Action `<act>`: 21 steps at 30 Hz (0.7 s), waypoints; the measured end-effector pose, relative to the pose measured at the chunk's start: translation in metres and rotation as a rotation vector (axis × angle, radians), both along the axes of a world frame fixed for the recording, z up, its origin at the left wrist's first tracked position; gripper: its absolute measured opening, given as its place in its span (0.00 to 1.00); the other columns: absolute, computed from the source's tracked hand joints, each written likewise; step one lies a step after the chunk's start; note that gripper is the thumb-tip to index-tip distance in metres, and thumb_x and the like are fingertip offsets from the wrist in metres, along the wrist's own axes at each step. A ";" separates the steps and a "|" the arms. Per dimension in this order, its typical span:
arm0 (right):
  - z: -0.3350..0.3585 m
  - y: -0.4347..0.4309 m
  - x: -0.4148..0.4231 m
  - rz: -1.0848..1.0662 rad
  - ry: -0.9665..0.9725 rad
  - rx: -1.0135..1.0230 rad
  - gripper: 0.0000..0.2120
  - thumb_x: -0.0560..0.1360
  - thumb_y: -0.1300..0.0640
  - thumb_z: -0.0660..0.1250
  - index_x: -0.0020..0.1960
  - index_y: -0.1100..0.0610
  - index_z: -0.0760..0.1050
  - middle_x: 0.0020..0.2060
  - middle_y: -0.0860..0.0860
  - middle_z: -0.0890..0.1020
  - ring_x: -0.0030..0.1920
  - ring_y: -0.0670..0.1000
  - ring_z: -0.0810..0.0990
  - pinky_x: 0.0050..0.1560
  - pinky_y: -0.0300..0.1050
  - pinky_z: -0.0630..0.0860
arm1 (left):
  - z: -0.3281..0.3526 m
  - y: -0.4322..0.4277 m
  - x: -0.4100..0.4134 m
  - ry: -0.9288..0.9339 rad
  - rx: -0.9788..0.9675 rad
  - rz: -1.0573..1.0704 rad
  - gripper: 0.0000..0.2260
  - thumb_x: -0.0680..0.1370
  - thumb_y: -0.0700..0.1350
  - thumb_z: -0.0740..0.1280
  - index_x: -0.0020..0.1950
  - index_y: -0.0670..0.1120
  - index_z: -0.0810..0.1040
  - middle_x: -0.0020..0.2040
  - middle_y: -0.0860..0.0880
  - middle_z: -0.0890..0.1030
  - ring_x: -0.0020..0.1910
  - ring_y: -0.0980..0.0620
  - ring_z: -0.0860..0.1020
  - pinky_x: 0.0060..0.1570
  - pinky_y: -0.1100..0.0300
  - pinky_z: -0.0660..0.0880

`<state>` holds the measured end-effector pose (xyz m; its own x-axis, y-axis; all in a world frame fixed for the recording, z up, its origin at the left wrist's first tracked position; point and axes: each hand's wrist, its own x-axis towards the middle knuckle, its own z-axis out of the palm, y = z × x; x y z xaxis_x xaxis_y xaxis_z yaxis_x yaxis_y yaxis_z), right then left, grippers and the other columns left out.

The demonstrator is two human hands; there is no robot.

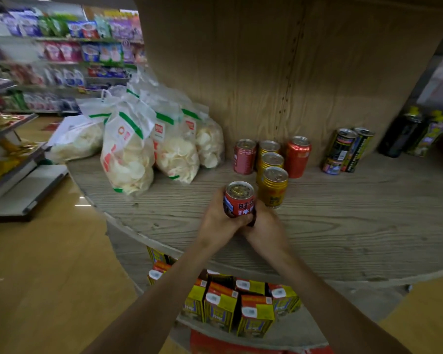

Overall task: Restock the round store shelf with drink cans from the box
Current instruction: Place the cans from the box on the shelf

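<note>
Far left, store racks (62,60) blur past, and on the round shelf (343,213) the left end is taken up by bags (131,154) of chips. Right of them the drink section begins: a back can (244,157), red, stands near the wooden core, and beside it three gold cans (273,185) run in a file toward the edge. In front of the back can and just left of the nearest gold one, the left hand (218,218) and right hand (266,223) together clasp the held can (239,199), red and upright, fingers curled round its lower half; whether its base touches the shelf cannot be told. Further right stand an orange can (297,157), then dark cans (343,149), then bottles (404,134). Yellow cartons (251,312) fill the tier below. The restock looks early: the red file has one can, the held can seems meant as its second, and much bare board remains. The box is out of view, so how many are left cannot be told.
</note>
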<state>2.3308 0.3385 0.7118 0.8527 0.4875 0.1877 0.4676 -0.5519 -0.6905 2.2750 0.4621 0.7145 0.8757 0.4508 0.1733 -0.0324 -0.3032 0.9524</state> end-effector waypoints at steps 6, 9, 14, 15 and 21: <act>-0.002 0.010 0.012 -0.021 -0.027 0.037 0.26 0.73 0.57 0.71 0.70 0.49 0.70 0.62 0.49 0.80 0.62 0.52 0.78 0.59 0.45 0.74 | -0.006 0.019 0.026 0.006 -0.008 -0.042 0.35 0.68 0.42 0.81 0.70 0.52 0.70 0.60 0.54 0.81 0.59 0.58 0.79 0.54 0.67 0.76; 0.000 0.010 0.016 -0.023 -0.032 0.039 0.25 0.75 0.57 0.71 0.70 0.47 0.71 0.61 0.47 0.81 0.61 0.48 0.79 0.56 0.41 0.73 | -0.007 0.023 0.036 0.015 0.000 -0.037 0.33 0.69 0.43 0.80 0.70 0.51 0.70 0.57 0.56 0.80 0.57 0.58 0.79 0.49 0.74 0.74; 0.001 0.017 0.021 -0.074 -0.042 0.005 0.23 0.77 0.56 0.69 0.70 0.49 0.70 0.61 0.48 0.81 0.61 0.50 0.80 0.59 0.44 0.75 | -0.010 0.031 0.053 0.004 0.037 -0.035 0.31 0.69 0.47 0.80 0.67 0.56 0.70 0.57 0.55 0.81 0.57 0.56 0.80 0.55 0.61 0.77; 0.002 0.017 0.019 -0.074 -0.051 -0.005 0.23 0.77 0.56 0.68 0.71 0.49 0.69 0.61 0.48 0.81 0.62 0.50 0.79 0.59 0.43 0.74 | -0.011 0.033 0.054 0.003 0.038 -0.037 0.30 0.69 0.47 0.80 0.66 0.57 0.70 0.56 0.56 0.81 0.57 0.56 0.80 0.55 0.61 0.77; 0.004 0.015 0.018 -0.077 -0.096 -0.051 0.24 0.78 0.55 0.67 0.73 0.48 0.68 0.63 0.47 0.80 0.62 0.49 0.79 0.64 0.51 0.76 | -0.013 0.036 0.055 -0.011 0.030 -0.036 0.32 0.69 0.46 0.80 0.68 0.54 0.70 0.54 0.59 0.80 0.52 0.65 0.78 0.47 0.73 0.73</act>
